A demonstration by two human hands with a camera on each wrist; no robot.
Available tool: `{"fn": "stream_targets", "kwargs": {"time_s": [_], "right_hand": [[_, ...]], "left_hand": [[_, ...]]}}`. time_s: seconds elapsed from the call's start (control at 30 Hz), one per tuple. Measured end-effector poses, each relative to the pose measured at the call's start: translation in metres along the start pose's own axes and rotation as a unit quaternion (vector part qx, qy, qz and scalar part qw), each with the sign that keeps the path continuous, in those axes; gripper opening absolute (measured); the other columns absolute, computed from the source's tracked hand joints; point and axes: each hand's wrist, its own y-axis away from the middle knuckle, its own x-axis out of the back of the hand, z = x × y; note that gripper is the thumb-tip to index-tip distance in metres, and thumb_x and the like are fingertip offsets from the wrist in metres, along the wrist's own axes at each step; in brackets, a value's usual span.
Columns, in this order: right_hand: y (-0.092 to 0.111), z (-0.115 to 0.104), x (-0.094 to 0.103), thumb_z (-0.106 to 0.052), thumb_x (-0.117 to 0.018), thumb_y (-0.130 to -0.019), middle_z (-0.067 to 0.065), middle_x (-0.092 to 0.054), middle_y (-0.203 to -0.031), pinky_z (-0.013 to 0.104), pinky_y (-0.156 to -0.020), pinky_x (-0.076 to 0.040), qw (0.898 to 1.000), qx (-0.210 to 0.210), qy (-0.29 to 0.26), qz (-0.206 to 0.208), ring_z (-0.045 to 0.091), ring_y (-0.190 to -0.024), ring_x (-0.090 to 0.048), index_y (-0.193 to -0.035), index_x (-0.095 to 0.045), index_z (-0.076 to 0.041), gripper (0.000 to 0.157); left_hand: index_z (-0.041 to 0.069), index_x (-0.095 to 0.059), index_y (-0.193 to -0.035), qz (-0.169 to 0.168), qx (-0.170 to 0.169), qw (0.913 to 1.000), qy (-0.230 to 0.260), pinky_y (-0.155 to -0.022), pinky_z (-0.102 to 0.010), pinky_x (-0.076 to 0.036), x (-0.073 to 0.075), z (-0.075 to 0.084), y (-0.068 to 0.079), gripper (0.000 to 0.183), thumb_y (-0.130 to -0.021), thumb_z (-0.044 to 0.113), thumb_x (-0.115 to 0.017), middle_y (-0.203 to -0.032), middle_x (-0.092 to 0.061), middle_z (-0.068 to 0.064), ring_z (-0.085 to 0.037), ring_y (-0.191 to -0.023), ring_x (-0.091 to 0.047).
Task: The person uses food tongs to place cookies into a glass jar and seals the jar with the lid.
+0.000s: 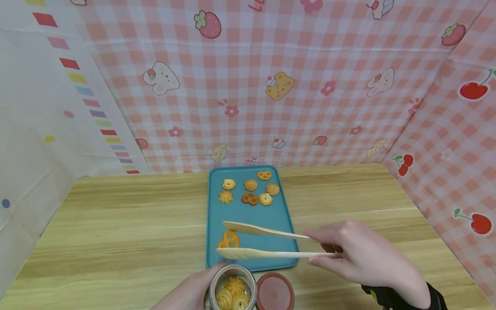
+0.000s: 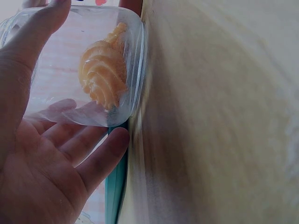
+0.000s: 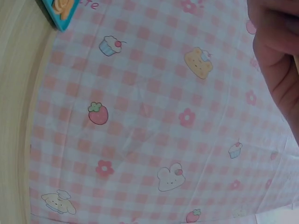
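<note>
My left hand (image 1: 190,289) wraps round a clear glass jar (image 1: 232,267) standing at the tray's front edge. Several golden biscuits (image 1: 235,285) lie inside it; a swirled one (image 2: 103,70) shows through the glass in the left wrist view. In my right hand (image 1: 364,254) is a pair of wooden tongs (image 1: 267,254), pinched between thumb and fingers. The tong arms are spread, their tips on either side of a pretzel (image 1: 231,232) over the front of the blue tray (image 1: 252,219). The lower arm partly hides that pretzel.
Farther back on the tray lie swirled biscuits (image 1: 250,185), flower-shaped biscuits (image 1: 226,197) and two more pretzels (image 1: 249,199). A reddish-brown round lid (image 1: 275,292) rests just right of the jar. Behind the wooden table (image 1: 131,232) hangs a pink checked cloth (image 1: 248,94).
</note>
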Motion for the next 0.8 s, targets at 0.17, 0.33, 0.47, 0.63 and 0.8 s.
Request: {"fn": "stream_targets", "kwargs": {"time_s": [0.17, 0.33, 0.47, 0.63, 0.8], "right_hand": [[0.003, -0.002, 0.004, -0.035, -0.071, -0.086, -0.025, -0.038, -0.070, 0.003, -0.050, -0.025, 1.000, 0.022, -0.009, -0.006, -0.011, -0.055, -0.032, -0.116, -0.063, -0.031, 0.031], [0.006, -0.003, 0.007, -0.030, -0.072, -0.086, -0.026, -0.045, -0.075, 0.002, -0.051, -0.028, 0.998, 0.051, -0.036, -0.015, -0.012, -0.057, -0.035, -0.119, -0.065, -0.025, 0.034], [0.007, -0.003, 0.009, -0.026, -0.072, -0.086, -0.024, -0.045, -0.075, 0.002, -0.052, -0.029, 0.996, 0.075, -0.051, -0.026, -0.011, -0.057, -0.036, -0.117, -0.065, -0.022, 0.032], [0.008, -0.004, 0.011, -0.026, -0.073, -0.086, -0.023, -0.042, -0.072, 0.002, -0.052, -0.028, 0.995, 0.081, -0.050, -0.036, -0.012, -0.058, -0.034, -0.115, -0.063, -0.024, 0.031], [0.012, -0.004, 0.014, -0.029, -0.073, -0.085, -0.022, -0.039, -0.071, 0.002, -0.054, -0.027, 0.995, 0.083, -0.035, -0.039, -0.011, -0.060, -0.034, -0.115, -0.065, -0.024, 0.031]], "left_hand": [[0.033, -0.046, -0.136, 0.002, 0.013, 0.9995, -0.027, -0.088, -0.032, -0.048, 0.000, -0.001, 0.003, 0.071, -0.074, 0.052, -0.076, -0.121, -0.059, 0.012, -0.007, -0.107, -0.057], [0.031, -0.049, -0.133, -0.008, 0.035, 0.9991, -0.023, -0.086, -0.031, -0.048, 0.001, 0.000, 0.002, 0.069, -0.074, 0.053, -0.076, -0.119, -0.060, 0.014, -0.005, -0.104, -0.057], [0.033, -0.047, -0.133, -0.013, 0.043, 0.9988, -0.016, -0.088, -0.031, -0.047, 0.001, 0.001, 0.001, 0.070, -0.073, 0.054, -0.077, -0.118, -0.059, 0.016, -0.005, -0.106, -0.056], [0.036, -0.046, -0.135, -0.014, 0.047, 0.9988, 0.009, -0.086, -0.030, -0.047, 0.002, 0.002, 0.001, 0.068, -0.075, 0.052, -0.076, -0.115, -0.060, 0.016, -0.006, -0.104, -0.057], [0.038, -0.044, -0.137, -0.007, 0.042, 0.9991, 0.008, -0.085, -0.031, -0.048, 0.002, 0.002, 0.001, 0.071, -0.075, 0.052, -0.076, -0.112, -0.060, 0.016, -0.006, -0.101, -0.057]]}}
